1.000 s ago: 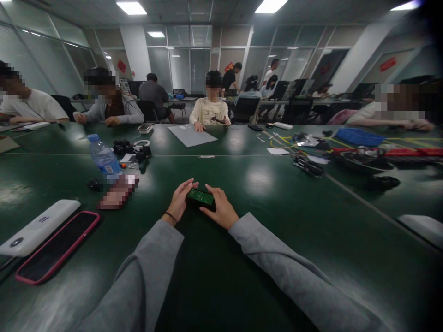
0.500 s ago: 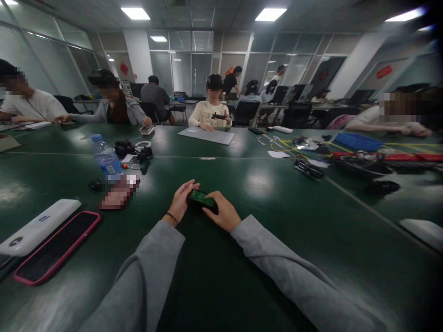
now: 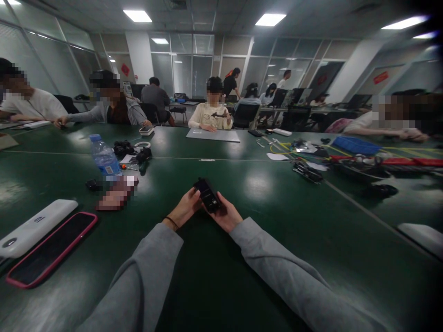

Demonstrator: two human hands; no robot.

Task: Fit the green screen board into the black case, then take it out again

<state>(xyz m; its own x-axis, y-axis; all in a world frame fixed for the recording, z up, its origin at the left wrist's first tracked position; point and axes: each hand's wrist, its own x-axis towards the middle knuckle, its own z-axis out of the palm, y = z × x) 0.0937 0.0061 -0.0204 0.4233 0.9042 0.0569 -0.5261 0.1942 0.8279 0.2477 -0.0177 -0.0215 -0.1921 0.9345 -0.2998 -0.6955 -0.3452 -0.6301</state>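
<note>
A small black rectangular device (image 3: 207, 194) is held between my two hands above the green table (image 3: 277, 221). Small white print shows on the side facing me, and the device slants with its upper end to the left. My left hand (image 3: 185, 207) grips its left side, thumb on the edge. On the right side, my right hand (image 3: 226, 211) has its fingers round the lower end. The undersides of the device and some fingertips are hidden.
To my left lie a phone in a red case (image 3: 51, 249), a white power bank (image 3: 38, 226) and a water bottle (image 3: 104, 157). Cables and a blue tray (image 3: 356, 145) lie at the right. A person (image 3: 211, 113) sits opposite with a grey board (image 3: 214, 135).
The device has turned over: its green circuit-board face was up, and now a black printed side shows. Both hands have shifted their hold. The grey board across the table has slid to the right.
</note>
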